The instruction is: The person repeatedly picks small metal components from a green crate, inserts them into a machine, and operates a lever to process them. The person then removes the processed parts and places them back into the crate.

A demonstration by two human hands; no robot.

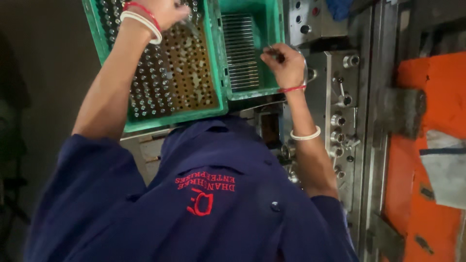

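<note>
My left hand (162, 10) reaches into a green crate (216, 73) at the top left, over a brown perforated board (184, 73) studded with several small metal pieces. The frame's top edge cuts the hand off, so its grip is hidden. My right hand (284, 63) is pinched shut on a thin metal pin (273, 50) at the right rim of a second green crate (275, 29). That crate holds a neat row of several thin metal rods (240, 53). White and red bangles sit on both wrists. My blue shirt fills the lower frame.
A grey metal machine face (340, 97) with knobs and fittings stands right of my right arm. A control box with buttons (306, 19) is above it, with a blue cloth (337, 7) on top. An orange panel (437, 145) and a grey cloth (446, 170) are far right.
</note>
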